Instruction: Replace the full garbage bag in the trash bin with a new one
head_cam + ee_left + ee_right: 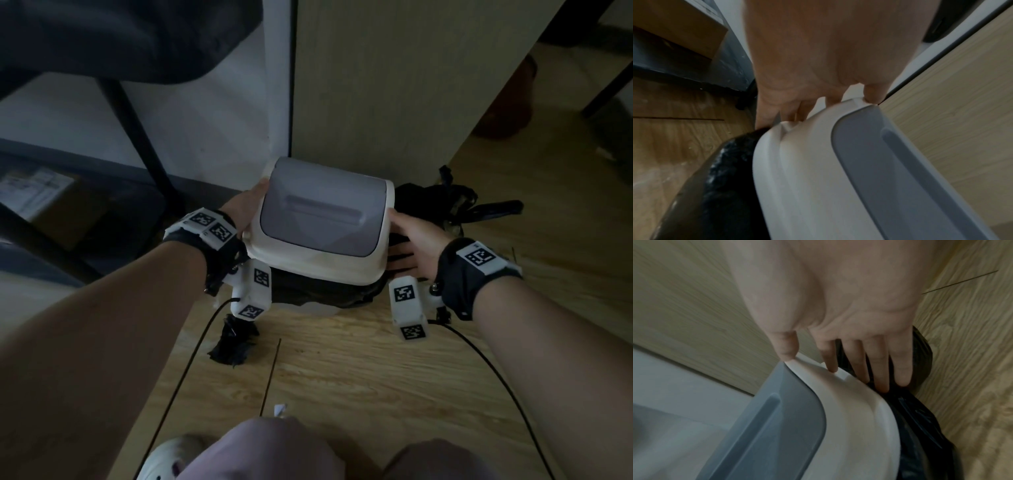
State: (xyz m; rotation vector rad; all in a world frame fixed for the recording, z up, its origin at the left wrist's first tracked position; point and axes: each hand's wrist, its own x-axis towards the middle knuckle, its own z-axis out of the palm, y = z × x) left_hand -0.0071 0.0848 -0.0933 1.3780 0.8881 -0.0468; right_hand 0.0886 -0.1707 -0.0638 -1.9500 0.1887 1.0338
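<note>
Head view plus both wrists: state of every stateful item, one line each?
bin lid: on the bin, grey flap shut
black bag liner: in the bin, edge folded out under the lid
tied black bag: on the floor right of the bin
left hand: holds the lid's left edge
right hand: holds the lid's right edge, fingers reaching down its side

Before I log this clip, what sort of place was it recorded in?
Probably a home or small office room, at floor level. There is wood-look laminate flooring, a pale wood-grain cabinet panel against a white wall, and a small white plastic trash bin with a grey swing lid lined with a black bag.
</note>
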